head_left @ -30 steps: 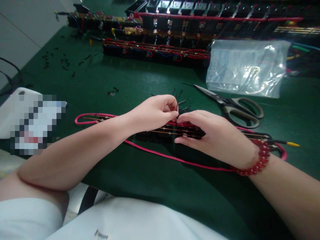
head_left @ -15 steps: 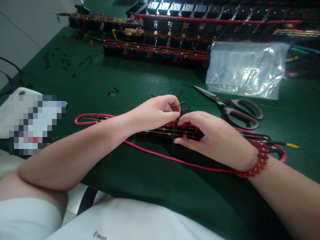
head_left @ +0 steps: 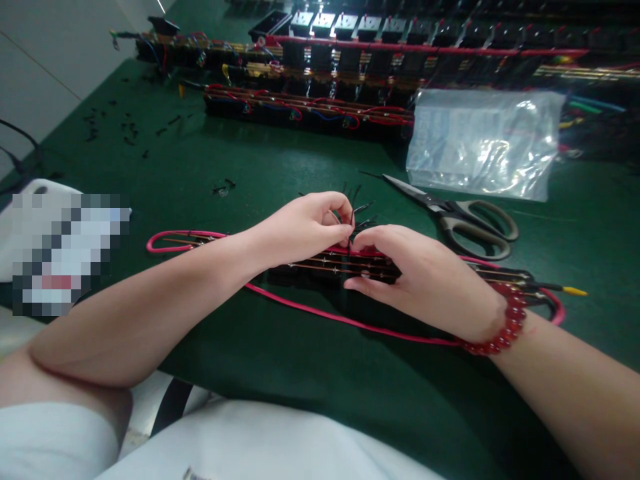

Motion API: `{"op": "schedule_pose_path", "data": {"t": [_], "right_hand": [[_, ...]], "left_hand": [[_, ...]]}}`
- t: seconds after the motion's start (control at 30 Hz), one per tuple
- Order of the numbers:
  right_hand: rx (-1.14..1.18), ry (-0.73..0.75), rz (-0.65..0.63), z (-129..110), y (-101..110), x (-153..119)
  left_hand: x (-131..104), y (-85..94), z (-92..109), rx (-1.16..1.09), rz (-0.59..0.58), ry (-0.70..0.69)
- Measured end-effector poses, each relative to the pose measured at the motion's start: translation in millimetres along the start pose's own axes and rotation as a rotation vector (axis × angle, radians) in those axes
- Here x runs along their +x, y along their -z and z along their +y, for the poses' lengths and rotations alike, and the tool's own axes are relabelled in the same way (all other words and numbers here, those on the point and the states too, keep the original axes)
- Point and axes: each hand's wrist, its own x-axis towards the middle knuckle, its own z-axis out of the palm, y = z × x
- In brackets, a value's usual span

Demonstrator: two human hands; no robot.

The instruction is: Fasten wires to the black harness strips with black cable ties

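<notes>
My left hand (head_left: 320, 219) is closed in a pinch on a thin black cable tie (head_left: 351, 217), just above a long black strip (head_left: 330, 265) with copper-coloured rods along it. The tie runs down across the strip and a red cable (head_left: 325, 319). My right hand (head_left: 410, 263), with a red bead bracelet at its wrist, straddles the strip, fingers at the far side and thumb at the near side. Its grip partly hides the strip. Several loose black ties (head_left: 367, 208) lie behind my fingertips. The red cable loops past both ends of the strip.
Scissors (head_left: 453, 217) lie behind my right hand, blades pointing left. Beyond them is a clear plastic bag (head_left: 485, 143). Several wired assemblies (head_left: 310, 110) line the back of the green table (head_left: 240, 373). Black scraps (head_left: 130, 127) and a white object (head_left: 30, 233), partly blurred out, are at left.
The whole view has shifted slightly. Both hands keep nearly the same pose at the strip, and the black tie now shows more plainly across it.
</notes>
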Motion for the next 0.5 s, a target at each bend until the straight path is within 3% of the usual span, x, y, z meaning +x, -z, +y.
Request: {"op": "schedule_pose_path", "data": {"t": [0.5], "right_hand": [[0.031, -0.015, -0.001, 1.1, 0.3, -1.2]], "left_hand": [[-0.2, -0.5, -2.1, 0.01, 0.007, -0.044]]}}
